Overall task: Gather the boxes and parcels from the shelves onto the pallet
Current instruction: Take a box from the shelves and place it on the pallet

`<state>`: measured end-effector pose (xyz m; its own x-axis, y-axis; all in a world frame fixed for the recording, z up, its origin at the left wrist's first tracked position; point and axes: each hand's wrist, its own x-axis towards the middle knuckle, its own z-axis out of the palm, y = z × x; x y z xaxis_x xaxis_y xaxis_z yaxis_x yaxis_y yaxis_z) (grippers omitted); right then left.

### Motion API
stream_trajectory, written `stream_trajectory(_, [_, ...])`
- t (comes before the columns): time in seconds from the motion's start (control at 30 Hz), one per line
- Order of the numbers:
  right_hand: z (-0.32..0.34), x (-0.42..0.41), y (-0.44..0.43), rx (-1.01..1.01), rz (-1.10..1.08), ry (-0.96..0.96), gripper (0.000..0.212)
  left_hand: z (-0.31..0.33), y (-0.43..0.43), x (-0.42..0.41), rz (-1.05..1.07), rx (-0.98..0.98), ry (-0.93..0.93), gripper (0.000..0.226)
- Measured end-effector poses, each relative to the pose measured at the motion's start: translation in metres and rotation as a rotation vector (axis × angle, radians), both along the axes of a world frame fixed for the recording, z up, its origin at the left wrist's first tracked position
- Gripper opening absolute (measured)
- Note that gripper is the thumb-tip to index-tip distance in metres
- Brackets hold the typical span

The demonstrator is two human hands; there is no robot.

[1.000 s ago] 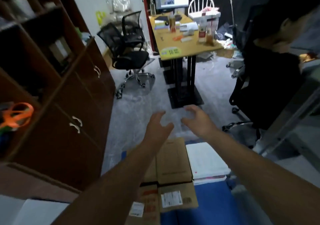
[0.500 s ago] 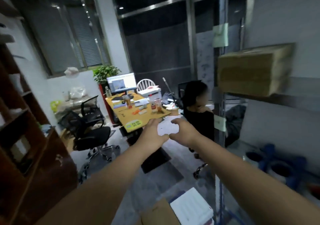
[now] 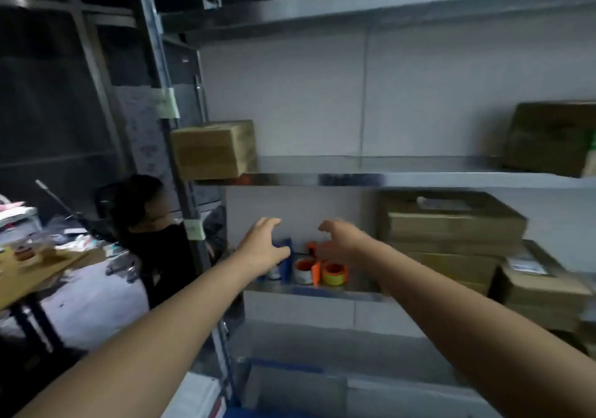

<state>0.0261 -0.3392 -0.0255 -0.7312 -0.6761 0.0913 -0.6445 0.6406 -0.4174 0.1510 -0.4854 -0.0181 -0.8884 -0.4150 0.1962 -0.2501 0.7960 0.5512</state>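
A metal shelf rack (image 3: 351, 179) fills the view. One cardboard box (image 3: 213, 150) sits at the left end of the middle shelf, overhanging its edge. Another cardboard box (image 3: 551, 137) sits at the right end of that shelf. Below, a stack of cardboard boxes (image 3: 451, 230) stands at the right, with a labelled parcel (image 3: 538, 282) beside it. My left hand (image 3: 263, 248) and my right hand (image 3: 342, 237) are both stretched forward, empty, fingers loosely curved, in front of the lower shelf. The blue pallet's edge (image 3: 283, 366) shows at the bottom.
Tape rolls and dispensers (image 3: 319, 269) stand on the lower shelf right behind my hands. A seated person (image 3: 151, 234) in black is at the left beside the rack's upright (image 3: 167, 134). A cluttered desk (image 3: 35, 256) stands at far left.
The view swung from the pallet and floor up and to the right onto the shelf rack. Both hands stayed extended and empty, now in front of the lower shelf.
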Motion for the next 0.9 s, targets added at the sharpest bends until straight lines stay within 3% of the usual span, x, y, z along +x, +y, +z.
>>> stream_trajectory(0.13, [0.017, -0.016, 0.11, -0.001, -0.165, -0.033, 0.058, 0.005, 0.084, -0.036, -0.147, -0.036, -0.007, 0.071])
stream_trajectory(0.23, [0.026, -0.022, 0.192, -0.057, -0.303, -0.033, 0.065, 0.014, 0.158, -0.068, -0.298, -0.028, 0.022, 0.07])
stream_trajectory(0.43, [0.016, -0.028, 0.377, -0.056, -0.53, -0.057, 0.053, 0.015, 0.345, -0.124, -0.584, -0.057, 0.005, 0.071])
stream_trajectory(0.6, [0.005, -0.016, 0.556, -0.081, -0.733, -0.086, 0.062, 0.002, 0.509, -0.155, -0.787, -0.053, -0.06, 0.072])
stream_trajectory(0.77, [-0.004, 0.01, 0.722, -0.113, -0.999, -0.015, 0.054, -0.003, 0.677, -0.176, -0.98, -0.024, 0.001, 0.066])
stream_trajectory(0.9, [-0.008, 0.036, 0.825, -0.184, -1.171, -0.007, 0.064, -0.008, 0.782, -0.184, -1.142, -0.05, -0.048, 0.068])
